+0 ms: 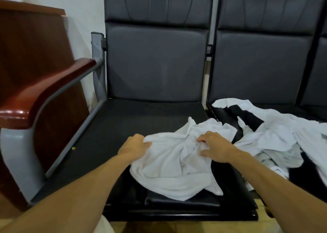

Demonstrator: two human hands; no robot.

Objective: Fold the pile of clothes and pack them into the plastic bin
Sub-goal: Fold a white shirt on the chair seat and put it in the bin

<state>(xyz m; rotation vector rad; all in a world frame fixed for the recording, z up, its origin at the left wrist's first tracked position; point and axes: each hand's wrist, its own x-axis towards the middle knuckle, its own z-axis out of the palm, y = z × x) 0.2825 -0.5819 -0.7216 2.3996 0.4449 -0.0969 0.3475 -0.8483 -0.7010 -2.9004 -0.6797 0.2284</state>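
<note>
A crumpled white garment (pixel 174 169) lies on the black seat (pixel 123 123) of the left chair. My left hand (pixel 134 147) grips its left edge, fingers curled into the cloth. My right hand (pixel 215 148) pinches a bunch of the same garment near its upper right. A loose pile of white and black clothes (pixel 272 137) spreads over the neighbouring seat to the right. No plastic bin is in view.
The chairs are a joined row with dark padded backs (pixel 157 63). A red-brown wooden armrest (pixel 44 93) on a grey metal frame stands at the left, with a wooden panel (pixel 31 43) behind it. Light flooring shows below the seat's front edge.
</note>
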